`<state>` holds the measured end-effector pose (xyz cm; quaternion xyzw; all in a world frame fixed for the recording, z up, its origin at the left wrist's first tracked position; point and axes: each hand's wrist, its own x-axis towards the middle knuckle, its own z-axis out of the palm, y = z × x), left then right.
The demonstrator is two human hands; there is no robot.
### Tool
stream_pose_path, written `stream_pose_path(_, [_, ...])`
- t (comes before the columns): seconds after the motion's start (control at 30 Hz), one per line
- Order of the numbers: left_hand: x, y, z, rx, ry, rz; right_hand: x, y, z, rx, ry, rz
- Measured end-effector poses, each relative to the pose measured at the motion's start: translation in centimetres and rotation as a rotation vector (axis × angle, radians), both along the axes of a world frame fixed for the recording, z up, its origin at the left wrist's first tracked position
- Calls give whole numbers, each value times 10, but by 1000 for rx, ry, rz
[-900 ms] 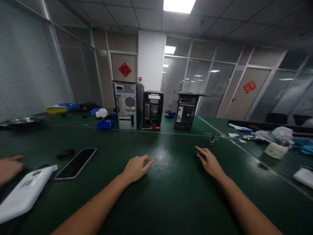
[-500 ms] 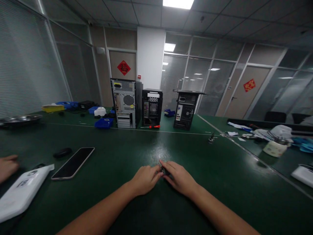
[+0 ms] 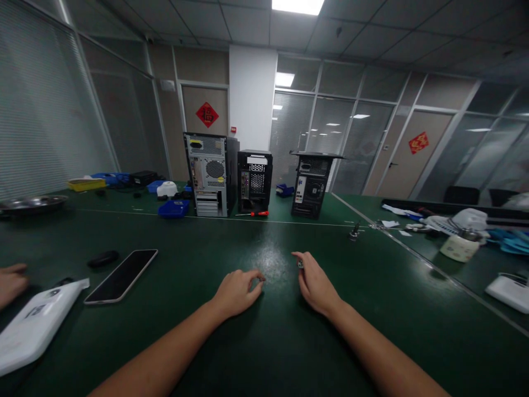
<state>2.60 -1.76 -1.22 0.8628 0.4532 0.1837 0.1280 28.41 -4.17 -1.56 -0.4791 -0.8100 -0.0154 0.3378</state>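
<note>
My left hand [image 3: 236,291] rests on the green table [image 3: 264,342], fingers curled in a loose pinch with nothing plainly in them. A little to its right, my right hand [image 3: 314,282] is closed around a small object [image 3: 300,264] that shows only as a pale speck by the thumb and is too small to name. The two hands lie a short gap apart near the table's middle.
A black phone [image 3: 121,274], a small black object [image 3: 103,258] and a white pouch [image 3: 33,328] lie left. Another person's hand [image 3: 10,281] is at the left edge. Three computer cases [image 3: 210,174] stand at the back, with a red screwdriver [image 3: 256,213] and blue bins [image 3: 173,208].
My hands were apart, came together on a small item at the table's middle, and have now separated again. The right hand has moved forward and right, closed on the small item.
</note>
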Motion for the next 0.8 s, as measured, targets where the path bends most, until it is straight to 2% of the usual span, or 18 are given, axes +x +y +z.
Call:
stream_pose_path(0.17, [8, -8, -4, 36, 10, -107, -25, -13, 2, -68, -210, 96])
stream_pose_path(0.3, [12, -11, -8, 119, 70, -178, -41, -16, -1, -57, -389, 152])
stream_pose_path(0.6, [12, -8, -7, 131, 108, -176, -37, -13, 0, 13, -431, 185])
stream_pose_path(0.8, [13, -11, -7, 112, 135, -200, -34, -14, 4, -37, -422, 226])
